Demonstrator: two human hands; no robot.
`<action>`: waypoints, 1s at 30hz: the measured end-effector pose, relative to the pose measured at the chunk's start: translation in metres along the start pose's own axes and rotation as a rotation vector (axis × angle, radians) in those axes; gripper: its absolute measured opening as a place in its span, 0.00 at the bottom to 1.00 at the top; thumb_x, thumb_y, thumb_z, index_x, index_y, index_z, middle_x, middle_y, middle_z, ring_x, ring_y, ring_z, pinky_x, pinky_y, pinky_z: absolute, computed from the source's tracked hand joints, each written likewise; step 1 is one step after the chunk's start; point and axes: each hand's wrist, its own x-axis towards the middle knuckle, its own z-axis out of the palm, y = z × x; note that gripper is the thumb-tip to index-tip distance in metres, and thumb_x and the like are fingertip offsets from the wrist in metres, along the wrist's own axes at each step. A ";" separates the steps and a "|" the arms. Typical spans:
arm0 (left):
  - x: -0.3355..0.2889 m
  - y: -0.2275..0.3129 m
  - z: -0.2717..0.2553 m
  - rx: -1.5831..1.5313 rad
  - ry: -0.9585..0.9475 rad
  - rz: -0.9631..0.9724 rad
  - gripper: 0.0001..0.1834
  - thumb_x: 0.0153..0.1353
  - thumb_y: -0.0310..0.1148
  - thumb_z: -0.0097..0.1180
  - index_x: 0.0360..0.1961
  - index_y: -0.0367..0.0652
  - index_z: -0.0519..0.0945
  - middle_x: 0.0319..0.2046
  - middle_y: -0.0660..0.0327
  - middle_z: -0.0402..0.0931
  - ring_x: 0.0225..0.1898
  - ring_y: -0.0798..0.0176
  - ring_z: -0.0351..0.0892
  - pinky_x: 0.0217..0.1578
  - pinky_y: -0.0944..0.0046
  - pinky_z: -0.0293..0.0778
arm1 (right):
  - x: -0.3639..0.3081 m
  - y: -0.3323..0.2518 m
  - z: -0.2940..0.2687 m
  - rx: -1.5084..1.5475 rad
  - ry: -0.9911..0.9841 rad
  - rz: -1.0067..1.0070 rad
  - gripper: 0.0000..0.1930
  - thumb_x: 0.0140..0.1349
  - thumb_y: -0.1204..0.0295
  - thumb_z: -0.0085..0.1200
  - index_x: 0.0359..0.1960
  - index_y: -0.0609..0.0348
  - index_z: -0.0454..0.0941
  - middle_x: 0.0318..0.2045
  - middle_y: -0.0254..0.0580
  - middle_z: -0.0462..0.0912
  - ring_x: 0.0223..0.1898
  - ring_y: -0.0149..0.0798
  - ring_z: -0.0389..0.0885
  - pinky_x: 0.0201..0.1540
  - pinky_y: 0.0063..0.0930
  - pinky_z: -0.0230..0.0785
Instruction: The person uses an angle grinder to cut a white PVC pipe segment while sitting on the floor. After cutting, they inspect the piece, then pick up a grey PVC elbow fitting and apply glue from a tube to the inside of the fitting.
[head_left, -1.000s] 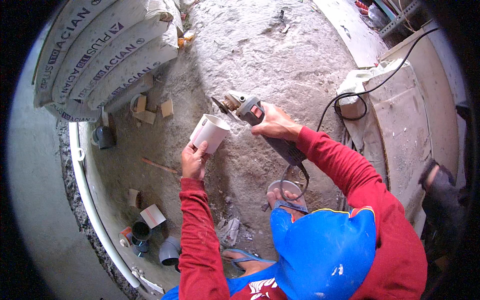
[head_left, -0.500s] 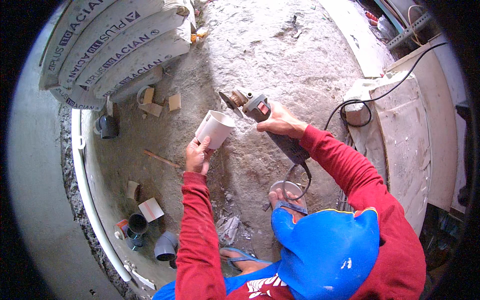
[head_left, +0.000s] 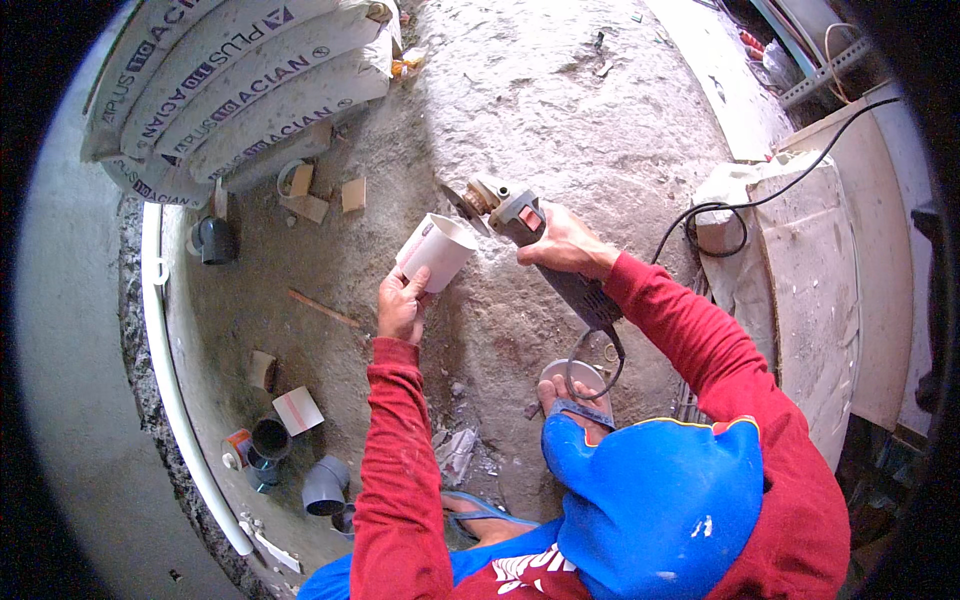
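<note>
Centre, above floor point(head_left: 600, 130): left hand point(head_left: 402, 305) grips pipe point(head_left: 437, 250); right hand point(head_left: 565, 243) grips grinder point(head_left: 515, 215). Risk: disc snatching pipe, nearing fingers.

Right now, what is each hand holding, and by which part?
Left hand holds the white pipe piece by its lower end. Right hand grips the angle grinder around its body, just behind the head.

A short white pipe piece point(head_left: 437, 251) is held up off the concrete floor point(head_left: 560, 110), tilted, its open round end facing up and to the right. The left hand point(head_left: 402, 305) grips its lower end. Right against the rim sits the disc of a grey angle grinder point(head_left: 530, 235) with a red switch, gripped by the right hand point(head_left: 563, 243); its black cord point(head_left: 760, 195) trails away to the right.
</note>
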 end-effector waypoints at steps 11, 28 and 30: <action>-0.004 0.003 0.006 0.082 0.040 0.028 0.19 0.67 0.32 0.61 0.58 0.40 0.76 0.48 0.62 0.83 0.43 0.68 0.82 0.42 0.63 0.78 | -0.017 -0.003 0.002 -0.082 -0.019 -0.032 0.28 0.41 0.61 0.68 0.43 0.65 0.75 0.34 0.48 0.83 0.37 0.45 0.82 0.45 0.37 0.75; -0.002 -0.001 0.012 0.095 0.085 0.034 0.18 0.66 0.24 0.60 0.57 0.38 0.77 0.48 0.61 0.82 0.45 0.67 0.83 0.44 0.64 0.80 | -0.011 0.009 0.011 -0.098 -0.039 0.008 0.27 0.41 0.67 0.67 0.45 0.65 0.76 0.33 0.43 0.81 0.36 0.36 0.78 0.43 0.32 0.73; -0.002 -0.001 0.012 0.084 0.076 0.048 0.18 0.66 0.24 0.60 0.57 0.38 0.77 0.48 0.61 0.82 0.46 0.67 0.82 0.44 0.64 0.80 | -0.011 0.005 0.010 -0.079 -0.043 -0.009 0.27 0.41 0.67 0.67 0.45 0.65 0.75 0.34 0.44 0.81 0.36 0.37 0.79 0.44 0.33 0.73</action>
